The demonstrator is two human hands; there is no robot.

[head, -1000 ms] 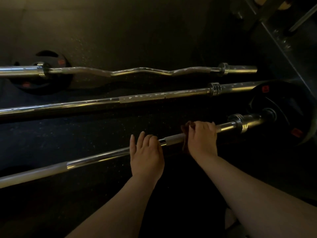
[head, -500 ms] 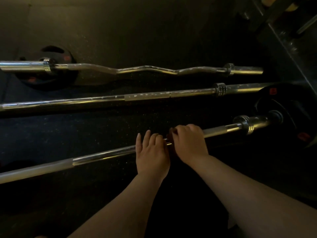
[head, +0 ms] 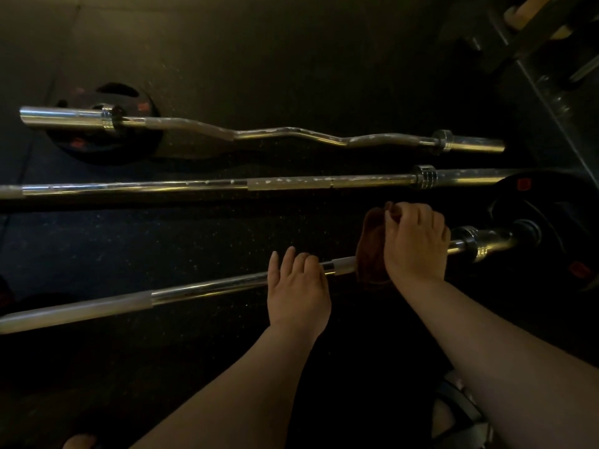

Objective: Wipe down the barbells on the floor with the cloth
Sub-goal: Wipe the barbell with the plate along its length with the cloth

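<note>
Okay, head view only, dim gym floor [head: 227,59], dark rubber with pale flecks. Three bars lay roughly parallel, running left to right. The near barbell [head: 207,288] sat closest to the person, slanting up toward the right. Its right sleeve went into a black plate [head: 557,218] with red marks, with a chrome collar [head: 473,241] just inside the plate.

The right hand [head: 418,244] was clamped over the shaft just left of that collar, fingers curled down around the cloth [head: 372,254]. The cloth was brownish, wrapped on the shaft, bunched out on the hand's left side and hanging a little below the bar. A knurled pale section of shaft showed between the cloth and the left hand [head: 298,290]. The left hand lay palm-down on the shaft, fingers fairly straight and reaching over the bar, not closed round it. Both hands were near each other, not touching.

The middle barbell [head: 162,186] lay well apart from the hands, straight, with white specks along its centre. The curl bar [head: 285,132] lay farthest, wavy shaft, also speckled, with its left sleeve over a second plate [head: 97,147] that was flat on the floor. A dark rack [head: 534,76] filled the top right corner, details too dark to tell.
</note>
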